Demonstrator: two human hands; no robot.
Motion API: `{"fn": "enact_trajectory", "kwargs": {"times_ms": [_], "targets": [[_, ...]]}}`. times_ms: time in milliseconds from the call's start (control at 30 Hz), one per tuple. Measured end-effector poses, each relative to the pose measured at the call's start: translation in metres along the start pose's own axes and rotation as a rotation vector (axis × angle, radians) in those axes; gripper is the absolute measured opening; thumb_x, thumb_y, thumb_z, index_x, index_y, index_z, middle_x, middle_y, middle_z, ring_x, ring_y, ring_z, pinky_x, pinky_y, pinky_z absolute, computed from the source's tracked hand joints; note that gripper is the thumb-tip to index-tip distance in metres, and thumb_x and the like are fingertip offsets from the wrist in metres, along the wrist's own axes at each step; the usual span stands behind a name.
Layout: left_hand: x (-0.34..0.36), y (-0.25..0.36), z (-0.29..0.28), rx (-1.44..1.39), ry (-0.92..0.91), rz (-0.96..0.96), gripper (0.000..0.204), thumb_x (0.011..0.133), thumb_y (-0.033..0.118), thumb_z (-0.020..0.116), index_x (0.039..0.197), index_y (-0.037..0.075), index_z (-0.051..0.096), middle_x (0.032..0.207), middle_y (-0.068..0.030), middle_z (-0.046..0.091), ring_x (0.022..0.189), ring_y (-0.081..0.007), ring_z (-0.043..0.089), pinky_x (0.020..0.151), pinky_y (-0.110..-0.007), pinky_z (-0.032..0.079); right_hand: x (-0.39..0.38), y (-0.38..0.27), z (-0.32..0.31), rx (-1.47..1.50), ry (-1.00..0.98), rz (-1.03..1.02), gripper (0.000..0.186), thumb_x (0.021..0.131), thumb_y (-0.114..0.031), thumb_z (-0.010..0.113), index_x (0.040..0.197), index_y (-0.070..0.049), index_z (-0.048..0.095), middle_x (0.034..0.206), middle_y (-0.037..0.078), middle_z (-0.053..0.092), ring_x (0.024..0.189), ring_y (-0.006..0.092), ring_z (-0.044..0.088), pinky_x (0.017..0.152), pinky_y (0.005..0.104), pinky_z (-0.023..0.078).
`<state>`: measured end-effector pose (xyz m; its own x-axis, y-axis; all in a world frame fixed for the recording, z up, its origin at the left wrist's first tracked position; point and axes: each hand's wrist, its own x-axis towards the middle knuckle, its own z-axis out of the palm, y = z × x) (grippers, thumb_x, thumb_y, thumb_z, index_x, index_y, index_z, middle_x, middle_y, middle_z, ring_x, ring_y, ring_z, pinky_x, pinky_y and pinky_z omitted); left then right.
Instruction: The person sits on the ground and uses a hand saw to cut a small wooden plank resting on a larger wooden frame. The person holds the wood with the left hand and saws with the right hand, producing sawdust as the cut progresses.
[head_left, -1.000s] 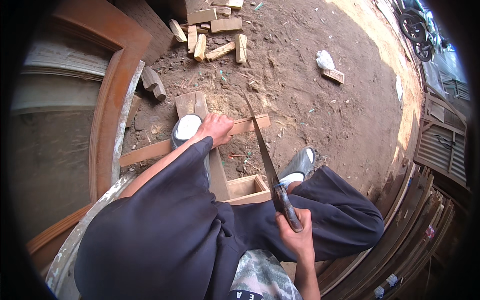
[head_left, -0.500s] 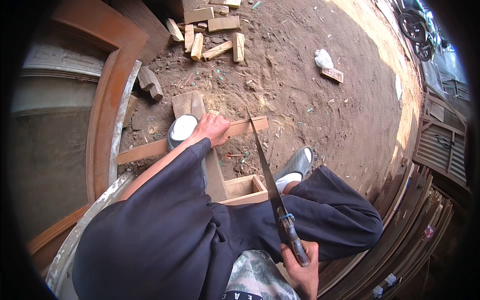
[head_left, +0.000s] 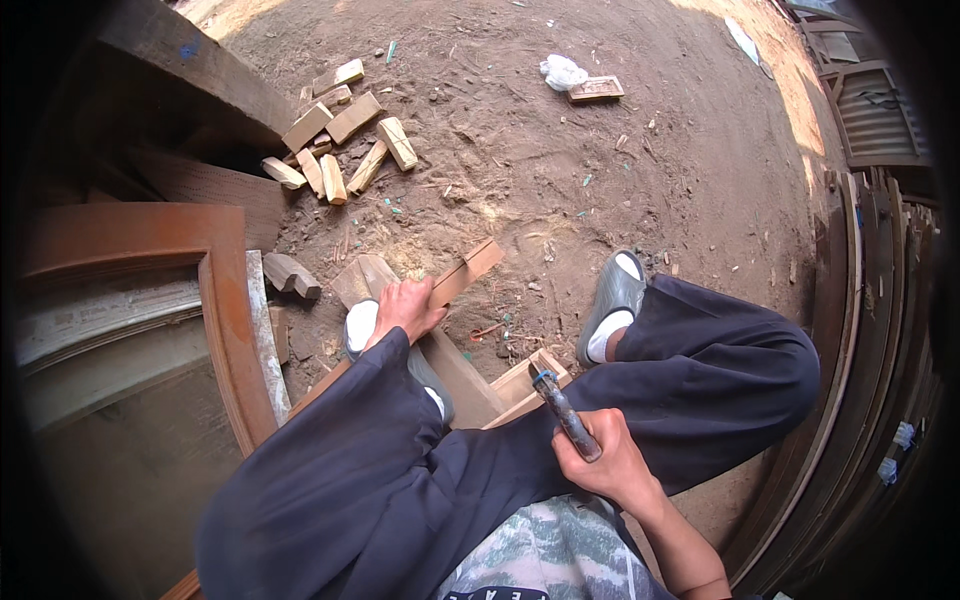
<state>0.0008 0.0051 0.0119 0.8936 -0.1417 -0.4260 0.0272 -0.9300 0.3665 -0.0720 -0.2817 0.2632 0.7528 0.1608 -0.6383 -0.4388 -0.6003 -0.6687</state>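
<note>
My left hand [head_left: 405,309] is closed round a narrow wooden strip [head_left: 480,268], pressing it down on a thicker timber [head_left: 462,380]. A thin dark line crosses the strip just beyond my fingers. My left foot [head_left: 362,322], in a grey shoe and white sock, is right beside that hand. In my right fist is a handsaw [head_left: 568,418], gripped by its worn dark handle with blue tying at the front. Hardly any of its blade can be made out from this angle. A small open wooden box [head_left: 507,392] lies under the saw, between my legs.
Several short wood offcuts [head_left: 335,140] are piled on the dirt at the far left. A brown framed panel [head_left: 228,300] leans close on my left. Long boards [head_left: 870,300] are stacked on the right. A white plastic bag [head_left: 563,72] rests by a small wooden piece [head_left: 597,89].
My view has turned, so the surroundings are shifted and tilted. The saw's handle has come up and forward, and its long blade no longer shows plainly. My left hand still grips the strip.
</note>
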Motion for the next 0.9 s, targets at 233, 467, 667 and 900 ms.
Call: {"fn": "enact_trajectory", "kwargs": {"times_ms": [233,467,667,900], "targets": [[0.000,-0.003,0.002,0.028,0.018,0.039,0.039,0.077,0.033,0.081,0.098,0.003,0.069,0.082,-0.0228,0.073,0.084,-0.0420,0.074,0.080,-0.052,0.058,-0.036,-0.021,-0.040,0.046,0.003,0.096,0.031,0.083,-0.002,0.065,0.058,0.002,0.048,0.047,0.004,0.041,0.048,0.0028,0.039,0.044,0.0319,0.031],[-0.003,0.001,-0.005,0.000,-0.015,-0.011,0.039,0.078,0.033,0.082,0.098,0.002,0.069,0.083,-0.0230,0.073,0.083,-0.0421,0.074,0.079,-0.052,0.058,-0.041,-0.027,-0.042,0.072,-0.042,0.074,0.033,0.084,-0.005,0.067,0.058,0.002,0.048,0.048,0.005,0.040,0.047,0.0049,0.036,0.045,0.0339,0.030],[0.001,-0.001,0.003,0.026,-0.001,-0.002,0.037,0.077,0.032,0.081,0.096,0.003,0.069,0.082,-0.0226,0.073,0.081,-0.0420,0.074,0.078,-0.053,0.058,0.009,0.010,-0.008,0.097,-0.068,0.006,0.032,0.083,-0.005,0.066,0.058,0.002,0.047,0.047,0.006,0.038,0.049,0.0038,0.035,0.044,0.0344,0.027],[-0.002,-0.002,0.005,0.039,-0.003,0.016,0.037,0.078,0.033,0.080,0.096,0.003,0.069,0.079,-0.0226,0.072,0.081,-0.0420,0.074,0.077,-0.052,0.058,-0.035,-0.005,-0.049,0.064,-0.065,0.110,0.018,0.081,-0.002,0.065,0.065,0.004,0.060,0.050,0.008,0.050,0.045,0.0105,0.045,0.047,0.0344,0.037]]}}
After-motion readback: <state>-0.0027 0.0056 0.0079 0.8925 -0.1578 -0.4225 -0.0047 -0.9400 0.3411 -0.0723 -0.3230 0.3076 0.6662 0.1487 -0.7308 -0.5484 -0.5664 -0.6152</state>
